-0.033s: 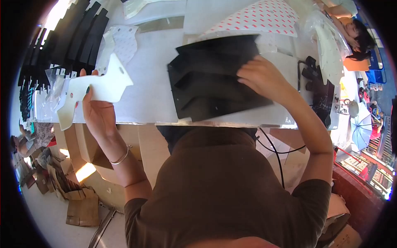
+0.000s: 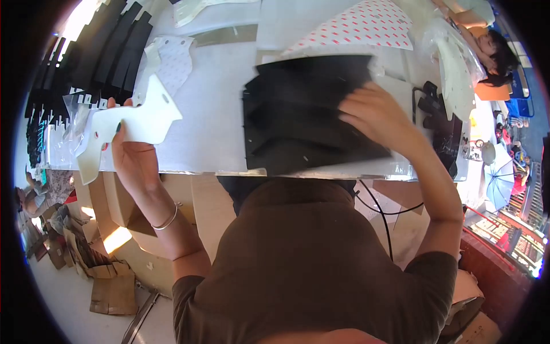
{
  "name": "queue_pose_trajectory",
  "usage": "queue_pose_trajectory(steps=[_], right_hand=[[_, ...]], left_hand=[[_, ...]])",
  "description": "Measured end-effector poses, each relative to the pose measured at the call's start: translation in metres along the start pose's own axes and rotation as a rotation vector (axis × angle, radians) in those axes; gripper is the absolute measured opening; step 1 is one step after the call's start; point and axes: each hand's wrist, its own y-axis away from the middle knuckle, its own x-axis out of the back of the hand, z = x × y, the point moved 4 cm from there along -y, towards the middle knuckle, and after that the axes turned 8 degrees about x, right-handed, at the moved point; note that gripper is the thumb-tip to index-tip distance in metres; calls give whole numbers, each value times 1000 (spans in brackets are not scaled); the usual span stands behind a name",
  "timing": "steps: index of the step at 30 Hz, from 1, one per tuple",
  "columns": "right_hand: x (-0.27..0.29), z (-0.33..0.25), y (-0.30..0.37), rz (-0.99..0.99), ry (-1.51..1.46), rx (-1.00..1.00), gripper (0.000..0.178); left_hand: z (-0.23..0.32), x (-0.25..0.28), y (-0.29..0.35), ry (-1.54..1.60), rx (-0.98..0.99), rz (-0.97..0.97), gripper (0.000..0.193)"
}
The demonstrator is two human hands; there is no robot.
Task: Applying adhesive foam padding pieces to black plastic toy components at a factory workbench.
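Observation:
My left hand point(image 2: 136, 157) grips a flat white cut-out piece point(image 2: 140, 123) with an angular outline and small holes. Its thumb lies across the near face, and the fingertips show behind the upper edge. A wide black panel point(image 2: 303, 112) with bent or layered folds lies over the table's near side, slightly blurred. My right hand point(image 2: 381, 117) has hold of this panel at its right part, fingers across the upper surface. The thumb is hidden from view.
Long black strips point(image 2: 109, 51) are stacked at the far left. A white sheet with red marks point(image 2: 361, 26) lies at the back. Dark parts point(image 2: 441, 114) and pale pieces in clear plastic point(image 2: 452, 69) occupy the right. A person point(image 2: 490, 49) is at the far right. Cardboard boxes point(image 2: 123, 200) stand below.
My right hand and the black panel have shifted right and a little toward me. My left hand with the white piece has moved slightly left.

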Motion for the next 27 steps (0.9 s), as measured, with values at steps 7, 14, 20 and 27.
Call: queue_pose_trajectory(steps=[7, 14, 20, 27], right_hand=[[115, -62, 40, 175, -42, -373, 20], [-45, -52, -66, 63, -49, -2, 18], [-36, 83, -27, 700, -131, -666, 33], [-70, 228, 40, 131, 300, -1257, 40]], left_hand=[[37, 15, -20, 122, -222, 59, 49], [57, 12, 7, 66, -499, 123, 51], [-40, 22, 21, -6, -223, 85, 66], [-55, 70, 7, 261, -213, 96, 65]])
